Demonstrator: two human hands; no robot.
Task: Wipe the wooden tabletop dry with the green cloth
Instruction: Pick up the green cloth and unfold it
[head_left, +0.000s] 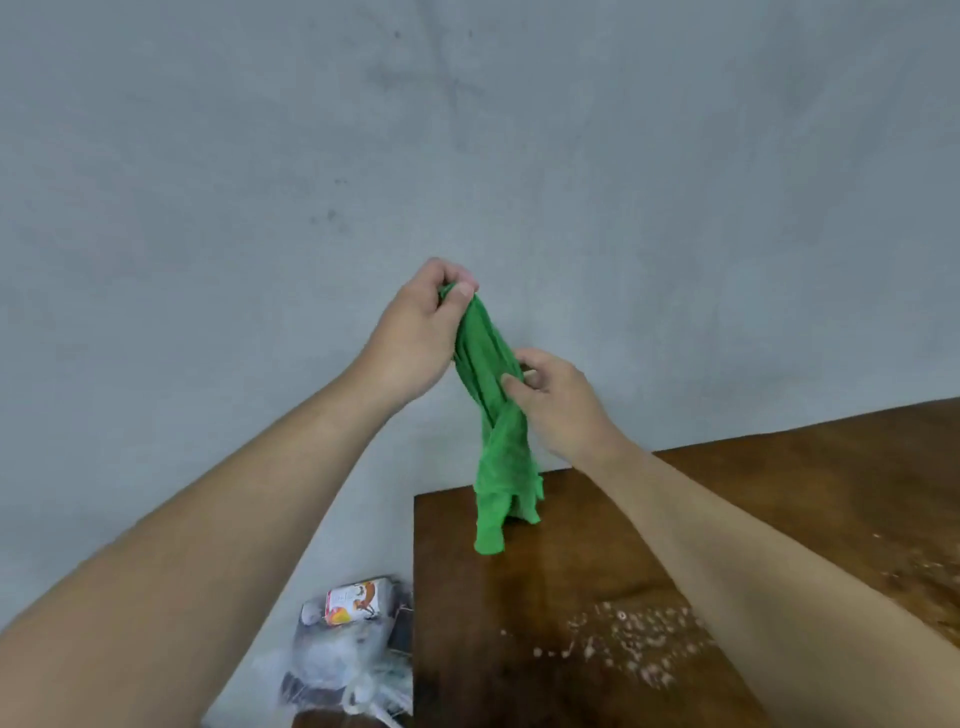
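Observation:
The green cloth (491, 431) hangs bunched and twisted in the air above the far left corner of the wooden tabletop (571, 566). My left hand (415, 338) pinches its top end, raised high. Lower down, my right hand (558, 402) grips the cloth's middle from the right side. The cloth's loose bottom end dangles just over the wood. Water droplets (634, 644) lie scattered on the tabletop near its front, partly hidden by my right forearm.
A grey wall (467, 130) fills the background behind the table. On the floor left of the table lies a clear plastic bag (348, 654) with a printed carton and other items. More droplets (914, 566) speckle the wood at the right.

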